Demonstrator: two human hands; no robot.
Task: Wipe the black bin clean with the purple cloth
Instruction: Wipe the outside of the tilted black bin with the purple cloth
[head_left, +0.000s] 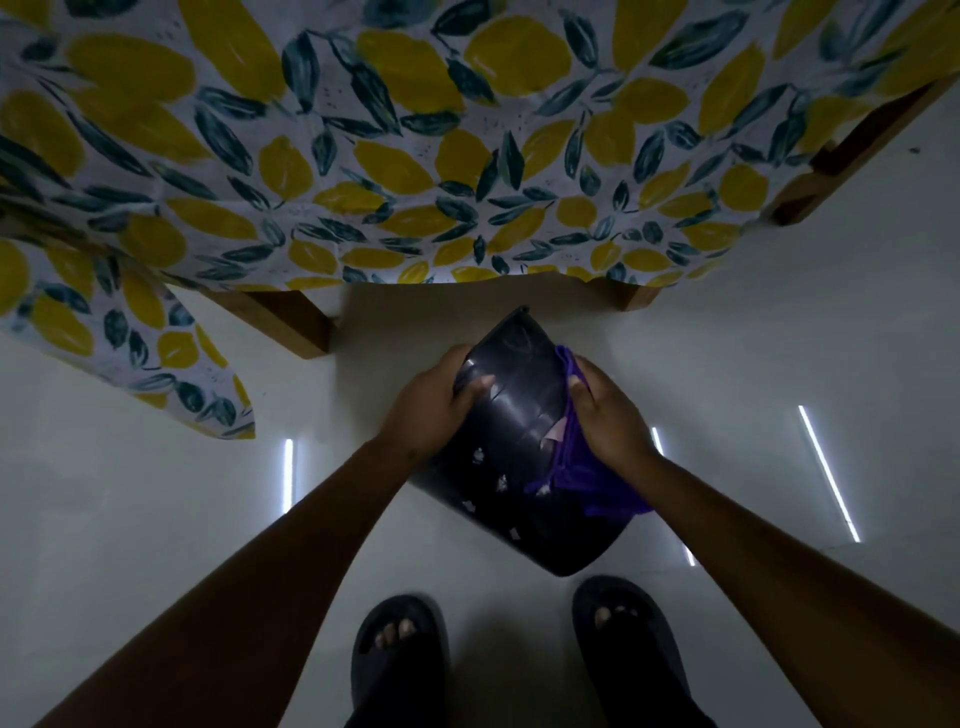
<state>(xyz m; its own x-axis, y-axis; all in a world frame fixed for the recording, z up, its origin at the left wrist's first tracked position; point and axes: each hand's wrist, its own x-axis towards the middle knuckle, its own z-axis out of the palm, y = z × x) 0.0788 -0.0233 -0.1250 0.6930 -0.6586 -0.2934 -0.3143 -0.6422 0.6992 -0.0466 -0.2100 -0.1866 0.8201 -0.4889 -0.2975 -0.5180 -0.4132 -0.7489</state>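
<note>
While our left hand (431, 410) grips the black bin (519, 447) by its far end, our right hand (608, 415) presses the bunched purple cloth (576, 467) against its right side. Held above the pale floor (156, 493), near our sandals (400, 654), the bin shows pale specks, so wiping seems unfinished.
</note>
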